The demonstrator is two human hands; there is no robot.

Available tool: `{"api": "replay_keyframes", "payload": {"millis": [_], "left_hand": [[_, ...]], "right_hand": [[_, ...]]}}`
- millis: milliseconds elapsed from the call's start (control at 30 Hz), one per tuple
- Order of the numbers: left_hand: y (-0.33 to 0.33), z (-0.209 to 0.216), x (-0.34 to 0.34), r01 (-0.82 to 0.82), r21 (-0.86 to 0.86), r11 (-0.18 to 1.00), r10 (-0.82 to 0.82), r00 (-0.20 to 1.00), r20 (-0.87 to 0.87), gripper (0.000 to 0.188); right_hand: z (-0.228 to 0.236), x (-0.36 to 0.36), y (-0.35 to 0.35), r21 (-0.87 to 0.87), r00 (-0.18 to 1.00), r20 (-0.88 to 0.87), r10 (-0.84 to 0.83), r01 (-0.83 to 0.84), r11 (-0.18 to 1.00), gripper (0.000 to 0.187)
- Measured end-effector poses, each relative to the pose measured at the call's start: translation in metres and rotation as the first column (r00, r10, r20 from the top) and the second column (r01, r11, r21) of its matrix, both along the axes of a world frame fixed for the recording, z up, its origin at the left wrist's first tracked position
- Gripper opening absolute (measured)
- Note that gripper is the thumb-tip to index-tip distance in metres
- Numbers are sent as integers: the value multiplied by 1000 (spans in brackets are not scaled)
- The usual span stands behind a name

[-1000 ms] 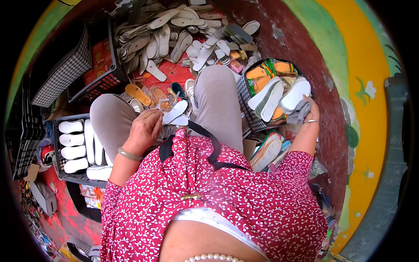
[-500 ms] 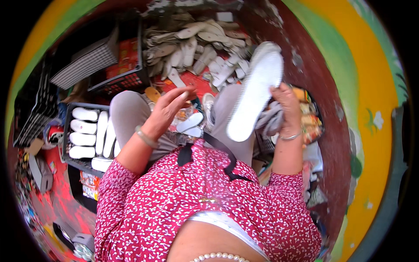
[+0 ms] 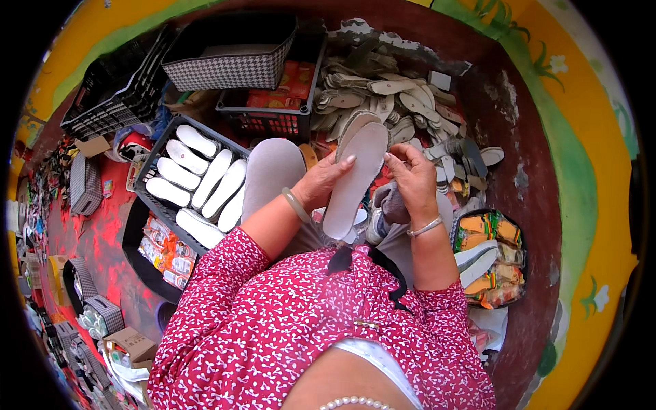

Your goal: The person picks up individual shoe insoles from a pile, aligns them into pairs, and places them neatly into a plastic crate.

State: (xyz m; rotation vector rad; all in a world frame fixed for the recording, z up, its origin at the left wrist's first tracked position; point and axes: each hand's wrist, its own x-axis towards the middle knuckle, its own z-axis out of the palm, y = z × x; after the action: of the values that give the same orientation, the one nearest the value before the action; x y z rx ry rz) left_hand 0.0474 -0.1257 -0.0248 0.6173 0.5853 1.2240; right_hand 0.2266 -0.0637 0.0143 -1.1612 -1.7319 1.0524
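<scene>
In front of my lap, a pale insole [image 3: 357, 179] stands tilted, with a darker-edged insole [image 3: 359, 124] showing behind its upper end. My left hand [image 3: 322, 179] is closed on their left side, thumb lying on the front one. At the right edge my right hand [image 3: 414, 176] pinches the rim near the top with thumb and fingers. A crumpled grey cloth [image 3: 392, 203] is just below my right hand; whether any fingers also hold it, I cannot tell.
On the left, a dark crate [image 3: 145, 186] holds several white insoles. A large heap of insoles [image 3: 389, 89] lies ahead, beside a black crate [image 3: 265, 124] topped by a houndstooth basket [image 3: 225, 72]. To the right, white insoles [image 3: 478, 263] rest on a basket of packets [image 3: 509, 232].
My left hand, empty and raised before, now grips insoles. My right hand has come in toward the middle and holds an insole's edge. The view has swung left.
</scene>
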Motion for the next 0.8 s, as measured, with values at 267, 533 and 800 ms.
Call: {"api": "replay_keyframes", "payload": {"millis": [267, 533, 800], "left_hand": [[8, -13, 2, 51, -31, 998, -47, 991, 123, 45], [2, -10, 10, 21, 88, 996, -19, 1000, -25, 45], [2, -8, 5, 33, -78, 996, -18, 983, 184, 41]], "right_hand": [[19, -12, -18, 316, 978, 169, -125, 67, 946, 17], [-8, -8, 0, -194, 966, -255, -39, -12, 981, 17], [2, -10, -13, -38, 988, -134, -81, 76, 996, 14]]}}
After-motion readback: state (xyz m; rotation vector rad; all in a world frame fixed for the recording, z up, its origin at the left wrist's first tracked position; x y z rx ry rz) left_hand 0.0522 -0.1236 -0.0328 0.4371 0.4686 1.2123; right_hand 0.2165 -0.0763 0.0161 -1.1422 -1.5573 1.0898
